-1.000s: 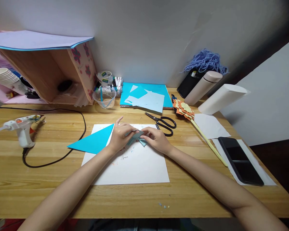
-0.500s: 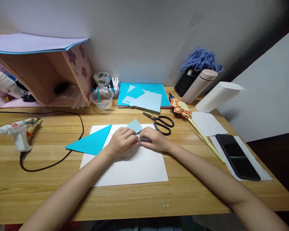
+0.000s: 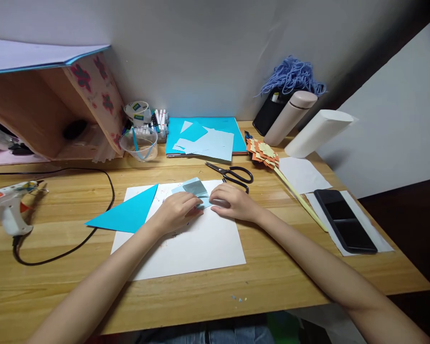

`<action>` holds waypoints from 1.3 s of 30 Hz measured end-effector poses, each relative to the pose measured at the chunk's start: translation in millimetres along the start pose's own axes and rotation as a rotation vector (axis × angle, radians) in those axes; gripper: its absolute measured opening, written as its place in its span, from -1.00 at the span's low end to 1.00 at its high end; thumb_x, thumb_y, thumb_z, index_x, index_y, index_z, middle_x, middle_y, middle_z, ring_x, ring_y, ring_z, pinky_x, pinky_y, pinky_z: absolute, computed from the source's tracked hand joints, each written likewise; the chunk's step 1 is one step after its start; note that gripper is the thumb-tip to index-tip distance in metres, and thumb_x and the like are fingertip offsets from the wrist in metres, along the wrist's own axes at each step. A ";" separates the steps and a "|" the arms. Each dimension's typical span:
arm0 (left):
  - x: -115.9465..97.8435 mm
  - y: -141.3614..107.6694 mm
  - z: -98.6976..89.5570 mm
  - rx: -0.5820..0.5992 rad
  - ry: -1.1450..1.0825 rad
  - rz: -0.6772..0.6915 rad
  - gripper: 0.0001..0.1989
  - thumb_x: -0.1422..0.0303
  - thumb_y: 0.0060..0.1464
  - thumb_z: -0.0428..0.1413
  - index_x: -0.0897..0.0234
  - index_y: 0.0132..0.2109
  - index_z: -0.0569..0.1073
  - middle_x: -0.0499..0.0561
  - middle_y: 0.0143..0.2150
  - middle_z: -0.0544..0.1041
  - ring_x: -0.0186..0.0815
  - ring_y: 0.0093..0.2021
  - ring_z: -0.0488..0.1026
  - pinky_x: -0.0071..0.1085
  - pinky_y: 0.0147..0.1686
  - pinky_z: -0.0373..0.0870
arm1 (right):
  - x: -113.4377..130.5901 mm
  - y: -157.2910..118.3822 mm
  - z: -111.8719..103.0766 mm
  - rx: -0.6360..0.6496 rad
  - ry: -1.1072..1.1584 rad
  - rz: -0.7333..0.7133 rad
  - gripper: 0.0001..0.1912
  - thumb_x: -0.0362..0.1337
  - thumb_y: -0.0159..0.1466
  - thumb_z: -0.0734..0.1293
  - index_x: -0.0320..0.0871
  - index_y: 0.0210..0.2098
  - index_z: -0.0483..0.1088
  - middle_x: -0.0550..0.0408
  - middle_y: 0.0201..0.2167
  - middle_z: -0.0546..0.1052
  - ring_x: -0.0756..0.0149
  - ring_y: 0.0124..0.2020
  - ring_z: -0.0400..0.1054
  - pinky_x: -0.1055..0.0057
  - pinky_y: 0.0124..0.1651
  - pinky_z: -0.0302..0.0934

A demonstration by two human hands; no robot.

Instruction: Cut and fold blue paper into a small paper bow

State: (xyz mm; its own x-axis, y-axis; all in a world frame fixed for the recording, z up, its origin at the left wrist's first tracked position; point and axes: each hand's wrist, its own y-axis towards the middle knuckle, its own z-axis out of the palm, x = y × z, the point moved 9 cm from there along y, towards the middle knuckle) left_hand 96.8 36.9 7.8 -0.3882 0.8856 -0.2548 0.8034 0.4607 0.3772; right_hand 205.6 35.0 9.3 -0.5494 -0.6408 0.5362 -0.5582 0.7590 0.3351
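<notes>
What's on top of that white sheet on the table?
Pale blue paper, part of the bright blue paper and small dark specks. Whatever the left hand and right hand cover can't be seen.

We see one folded piece of pale blue paper [image 3: 196, 187], its shaded flap raised and tilted, with lighter portions showing low on either side. It lies toward the far edge of the white sheet [image 3: 200, 246], partly hidden from our view.
</notes>
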 end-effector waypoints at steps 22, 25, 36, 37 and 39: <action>8.6 1.1 -6.2 -0.106 -0.138 -0.081 -0.91 0.37 0.12 0.04 0.27 -0.30 0.42 0.04 -0.30 0.53 -0.32 -0.30 0.43 -0.38 -0.30 0.35 | 1.0 0.6 2.1 -0.081 -0.015 -0.014 -0.93 -0.31 0.22 0.27 -0.13 -0.37 0.39 0.03 -0.35 0.45 0.26 -0.25 0.30 0.32 -0.19 0.20; 12.9 1.6 -3.6 -0.103 -0.141 -0.158 -0.88 0.35 0.12 0.04 0.26 -0.33 0.43 0.04 -0.32 0.52 -0.30 -0.31 0.42 -0.34 -0.29 0.34 | -0.8 1.7 0.4 -0.087 0.005 0.025 -0.94 -0.32 0.20 0.28 -0.13 -0.39 0.38 0.03 -0.34 0.44 0.26 -0.25 0.30 0.31 -0.18 0.20; 20.3 -1.4 -3.4 -0.133 -0.245 -0.423 -0.90 0.38 0.08 0.06 0.27 -0.39 0.40 0.02 -0.28 0.39 -0.32 -0.26 0.34 -0.36 -0.27 0.31 | -10.1 2.2 2.5 -0.113 0.026 0.185 -0.96 -0.35 0.16 0.31 -0.12 -0.42 0.35 0.05 -0.29 0.40 0.24 -0.20 0.25 0.24 -0.08 0.15; 22.0 -2.2 -3.6 -0.143 -0.251 -0.445 -0.90 0.38 0.07 0.07 0.27 -0.40 0.41 0.02 -0.27 0.39 -0.31 -0.25 0.34 -0.35 -0.26 0.31 | -11.3 1.5 2.6 -0.121 0.026 0.205 -0.96 -0.35 0.16 0.31 -0.12 -0.43 0.35 0.05 -0.29 0.39 0.24 -0.19 0.24 0.24 -0.08 0.15; 25.6 -3.7 -3.9 -0.161 -0.243 -0.487 -0.89 0.36 0.04 0.10 0.26 -0.42 0.43 0.03 -0.25 0.39 -0.28 -0.21 0.35 -0.30 -0.21 0.31 | -12.7 0.3 2.8 -0.139 0.027 0.240 -0.95 -0.35 0.16 0.31 -0.13 -0.44 0.35 0.04 -0.28 0.39 0.23 -0.18 0.22 0.25 -0.08 0.16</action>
State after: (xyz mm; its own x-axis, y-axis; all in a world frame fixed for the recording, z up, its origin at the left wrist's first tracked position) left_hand 82.1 58.1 3.3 -0.5668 0.5383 -0.6237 0.4711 0.8328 0.2907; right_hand 210.6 43.0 0.5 -0.6379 -0.4392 0.6326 -0.3228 0.8983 0.2982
